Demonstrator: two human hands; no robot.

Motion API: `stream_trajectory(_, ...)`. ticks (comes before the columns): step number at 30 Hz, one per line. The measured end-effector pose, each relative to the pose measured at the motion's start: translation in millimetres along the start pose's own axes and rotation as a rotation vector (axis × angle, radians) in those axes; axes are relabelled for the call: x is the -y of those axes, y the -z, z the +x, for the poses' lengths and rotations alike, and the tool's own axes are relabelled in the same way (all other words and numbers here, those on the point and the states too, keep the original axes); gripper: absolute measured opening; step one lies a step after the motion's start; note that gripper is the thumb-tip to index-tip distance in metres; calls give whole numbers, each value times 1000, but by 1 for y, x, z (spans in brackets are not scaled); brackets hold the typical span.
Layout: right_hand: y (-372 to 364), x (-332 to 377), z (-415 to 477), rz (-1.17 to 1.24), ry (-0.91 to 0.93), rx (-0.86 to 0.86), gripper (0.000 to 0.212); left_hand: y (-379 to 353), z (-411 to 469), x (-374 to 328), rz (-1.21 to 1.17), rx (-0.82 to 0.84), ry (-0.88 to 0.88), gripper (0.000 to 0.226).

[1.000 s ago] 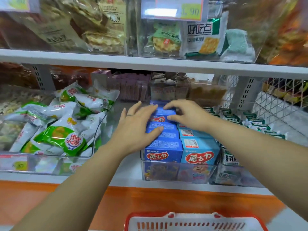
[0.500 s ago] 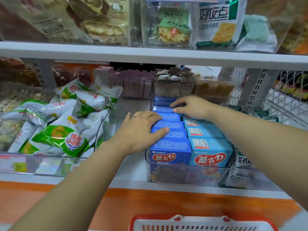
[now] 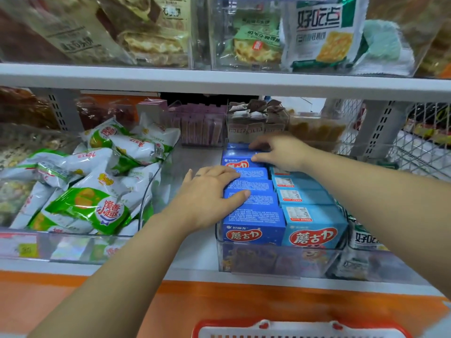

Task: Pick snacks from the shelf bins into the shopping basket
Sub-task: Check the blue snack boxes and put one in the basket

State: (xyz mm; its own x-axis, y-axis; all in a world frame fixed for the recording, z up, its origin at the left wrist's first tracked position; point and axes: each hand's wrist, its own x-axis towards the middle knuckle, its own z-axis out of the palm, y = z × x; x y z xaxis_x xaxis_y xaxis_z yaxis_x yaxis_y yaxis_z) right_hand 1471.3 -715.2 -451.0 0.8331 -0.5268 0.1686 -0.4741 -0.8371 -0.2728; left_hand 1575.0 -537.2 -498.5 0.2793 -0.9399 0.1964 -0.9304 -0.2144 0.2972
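Note:
A clear bin (image 3: pixel 273 261) on the middle shelf holds a row of dark blue snack boxes (image 3: pixel 253 215) and a row of light blue snack boxes (image 3: pixel 314 223). My left hand (image 3: pixel 207 193) rests flat on top of the dark blue row, fingers straight. My right hand (image 3: pixel 280 152) reaches to the back of that row and pinches a rear dark blue box (image 3: pixel 240 163), which is tipped up so its red label shows. The red and white shopping basket (image 3: pixel 302 329) shows only its rim at the bottom edge.
A clear bin of green and white snack packets (image 3: pixel 97 203) stands to the left. Purple and brown snacks (image 3: pixel 200 123) fill bins behind. The upper shelf (image 3: pixel 219 80) hangs low over my hands. White and green packs (image 3: pixel 366 240) sit at the right.
My right hand has reached further back along the dark blue row and tipped up a rear box. My left hand stays pressed on the row's top.

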Motion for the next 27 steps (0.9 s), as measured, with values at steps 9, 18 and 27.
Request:
stream_trajectory(9,46,23,-70,167,232,-416,32,13,-4,-10,57,46,82,62)
stream_trajectory(18,42,29,-197,83,332,-618,25,40,-82,-60,-327,-289,-93,69)
stream_trajectory(27,45,49,-294,245,368,-533,38,39,-160,-123,-746,-216,-241,42)
